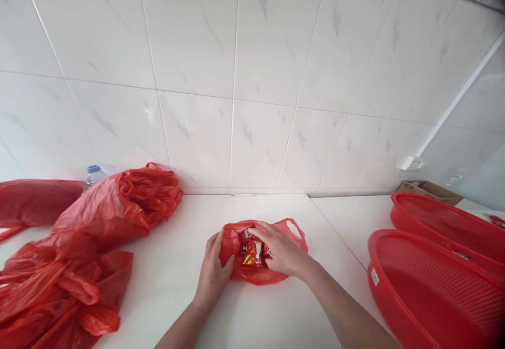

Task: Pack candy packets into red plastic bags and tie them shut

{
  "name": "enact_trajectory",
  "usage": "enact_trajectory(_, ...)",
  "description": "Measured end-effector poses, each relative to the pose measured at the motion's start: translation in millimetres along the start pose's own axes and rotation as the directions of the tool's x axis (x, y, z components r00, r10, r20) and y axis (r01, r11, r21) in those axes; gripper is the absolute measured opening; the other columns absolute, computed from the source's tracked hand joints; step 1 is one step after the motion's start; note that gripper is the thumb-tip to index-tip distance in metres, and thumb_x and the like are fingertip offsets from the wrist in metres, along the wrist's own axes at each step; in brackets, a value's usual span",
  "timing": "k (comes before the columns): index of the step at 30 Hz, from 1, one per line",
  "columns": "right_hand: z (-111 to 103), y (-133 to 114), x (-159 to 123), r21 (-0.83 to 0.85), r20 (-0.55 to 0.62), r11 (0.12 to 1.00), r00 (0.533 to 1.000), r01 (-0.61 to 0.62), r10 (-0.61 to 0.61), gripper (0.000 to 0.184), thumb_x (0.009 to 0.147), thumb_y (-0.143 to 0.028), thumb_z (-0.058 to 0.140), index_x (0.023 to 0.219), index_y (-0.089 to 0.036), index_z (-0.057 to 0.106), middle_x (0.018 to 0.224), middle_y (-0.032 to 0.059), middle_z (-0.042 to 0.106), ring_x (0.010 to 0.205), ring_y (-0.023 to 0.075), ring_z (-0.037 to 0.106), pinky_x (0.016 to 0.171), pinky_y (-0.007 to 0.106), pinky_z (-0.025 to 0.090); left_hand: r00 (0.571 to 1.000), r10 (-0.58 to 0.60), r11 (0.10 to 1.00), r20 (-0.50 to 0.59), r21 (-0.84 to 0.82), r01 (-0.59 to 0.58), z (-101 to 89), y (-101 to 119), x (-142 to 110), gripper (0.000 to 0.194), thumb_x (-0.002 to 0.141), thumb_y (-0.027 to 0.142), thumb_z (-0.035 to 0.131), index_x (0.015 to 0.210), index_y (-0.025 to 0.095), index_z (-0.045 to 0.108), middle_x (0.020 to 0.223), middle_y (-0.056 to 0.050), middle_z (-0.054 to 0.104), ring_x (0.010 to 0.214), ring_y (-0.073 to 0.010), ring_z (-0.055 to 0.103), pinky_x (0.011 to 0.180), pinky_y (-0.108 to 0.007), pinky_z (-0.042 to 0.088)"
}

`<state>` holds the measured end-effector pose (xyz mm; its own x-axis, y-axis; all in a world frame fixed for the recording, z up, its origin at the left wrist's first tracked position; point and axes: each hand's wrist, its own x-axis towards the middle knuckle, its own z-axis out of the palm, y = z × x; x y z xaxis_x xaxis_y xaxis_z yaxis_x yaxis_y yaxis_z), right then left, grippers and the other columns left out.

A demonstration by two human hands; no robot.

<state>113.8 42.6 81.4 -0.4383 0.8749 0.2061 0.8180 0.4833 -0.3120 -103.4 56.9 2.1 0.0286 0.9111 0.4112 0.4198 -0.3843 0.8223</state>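
Observation:
A thin red plastic bag [258,276] lies on the white table with its mouth spread open toward me. Several small wrapped packets [250,254], red with gold and white parts, show inside it. My left hand [215,267] is closed on the bag's left rim, thumb at the inner side and fingers outside. Over the right rim reaches my right hand [282,249], its fingers stretched across the packets and its thumb apart from them. Its fingertips touch or hover just over the packets; some of the contents are hidden beneath it.
Rolled and crumpled red plastic bags [114,207] cover the left side, with a blue-capped bottle [94,174] behind them. Two red plastic baskets [418,286] stand at the right, a cardboard box [434,191] beyond. A tiled wall [268,143] closes off the table's far edge.

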Motion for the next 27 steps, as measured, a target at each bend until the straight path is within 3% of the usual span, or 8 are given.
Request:
enact_trajectory(3, -13.3, 4.1, -15.6, 0.027, -0.318, 0.992, 0.940, -0.121, 0.123, 0.057, 0.078, -0.010, 0.045, 0.130, -0.033, 0.045, 0.137, 0.0026, 0.043, 0.125, 0.0186, 0.042, 0.101, 0.035, 0.040, 1.000, -0.012, 0.999, -0.005, -0.039, 0.012, 1.1, 7.1, -0.8, 0.065, 0.079, 0.017, 0.051, 0.139, 0.030, 0.032, 0.136, -0.007, 0.039, 0.127, -0.0243, 0.041, 0.105, -0.042, 0.038)
enact_trajectory(6, -13.5, 18.2, -27.5, 0.067, -0.578, 0.951, 0.765, -0.302, 0.284, 0.047, 0.081, -0.024, 0.051, 0.128, -0.022, 0.047, 0.134, 0.0122, 0.043, 0.124, 0.0266, 0.040, 0.101, 0.045, 0.037, 0.997, -0.065, 0.996, -0.039, -0.069, 0.062, -0.3, 15.8, -2.2, 0.065, 0.079, 0.027, 0.055, 0.140, 0.028, 0.030, 0.140, -0.009, 0.035, 0.122, -0.0256, 0.046, 0.096, -0.042, 0.046)
enact_trajectory(9, -6.0, 36.3, -32.8, 0.321, -0.553, 0.867, 0.667, -0.382, 0.499, 0.057, 0.070, -0.036, 0.064, 0.123, -0.019, 0.050, 0.130, 0.0144, 0.046, 0.122, 0.0324, 0.040, 0.097, 0.048, 0.037, 0.953, -0.292, 0.945, -0.082, -0.177, 0.275, -6.7, 25.2, 0.1, 0.081, 0.075, 0.041, 0.062, 0.143, 0.025, 0.020, 0.145, -0.015, 0.029, 0.115, -0.0282, 0.051, 0.089, -0.044, 0.050)
enact_trajectory(13, -7.2, 50.0, -26.9, 0.585, -0.340, 0.735, 0.719, -0.342, 0.606, 0.027, 0.065, -0.044, 0.068, 0.063, -0.019, 0.058, 0.068, 0.0027, 0.058, 0.066, 0.0212, 0.056, 0.062, 0.034, 0.045, 0.884, -0.465, 0.826, 0.053, -0.332, 0.455, -16.8, 42.5, 18.6, 0.069, 0.074, 0.047, 0.061, 0.128, 0.008, 0.042, 0.107, -0.020, 0.061, 0.080, -0.0267, 0.066, 0.065, -0.043, 0.054)
enact_trajectory(15, -19.7, 50.2, -21.0, 0.667, -0.313, 0.692, 0.740, -0.275, 0.596, 0.037, 0.070, -0.048, 0.063, 0.053, -0.019, 0.050, 0.052, -0.0018, 0.049, 0.050, 0.0141, 0.047, 0.051, 0.028, 0.041, 0.903, -0.418, 0.812, 0.099, -0.405, 0.420, -19.7, 58.2, 34.5, 0.050, 0.073, 0.042, 0.064, 0.110, 0.010, 0.057, 0.087, -0.012, 0.066, 0.068, -0.0204, 0.065, 0.062, -0.036, 0.054)
enact_trajectory(18, -51.0, 45.0, -15.7, 0.773, -0.386, 0.625, 0.705, -0.104, 0.595, 0.039, 0.082, -0.053, 0.049, 0.064, -0.018, 0.052, 0.062, -0.0011, 0.053, 0.058, 0.0123, 0.050, 0.057, 0.025, 0.043, 0.953, -0.301, 0.818, 0.031, -0.505, 0.275, -23.7, 91.6, 58.7, 0.036, 0.071, 0.037, 0.068, 0.099, 0.016, 0.060, 0.083, -0.002, 0.064, 0.067, -0.0124, 0.060, 0.065, -0.026, 0.050)
enact_trajectory(23, -94.7, 31.3, -25.5, 0.861, -0.502, 0.450, 0.540, 0.237, 0.676, 0.028, 0.079, -0.046, 0.060, 0.075, -0.018, 0.056, 0.075, -0.0004, 0.057, 0.069, 0.0123, 0.055, 0.065, 0.025, 0.046, 0.987, -0.114, 0.818, -0.109, -0.575, 0.031, -40.0, 145.9, 75.9, 0.040, 0.074, 0.032, 0.068, 0.111, 0.024, 0.055, 0.088, 0.002, 0.060, 0.075, -0.0099, 0.057, 0.066, -0.021, 0.048)
enact_trajectory(27, -97.9, 22.9, -35.1, 0.870, -0.493, 0.454, 0.370, 0.192, 0.788, 0.028, 0.073, -0.043, 0.069, 0.087, -0.019, 0.065, 0.083, 0.0009, 0.064, 0.075, 0.0136, 0.057, 0.065, 0.023, 0.045, 0.989, 0.050, 0.847, -0.139, -0.519, -0.116, -53.4, 166.2, 71.3, 0.041, 0.077, 0.024, 0.066, 0.116, 0.027, 0.054, 0.105, -0.001, 0.062, 0.086, -0.0108, 0.057, 0.073, -0.022, 0.050)
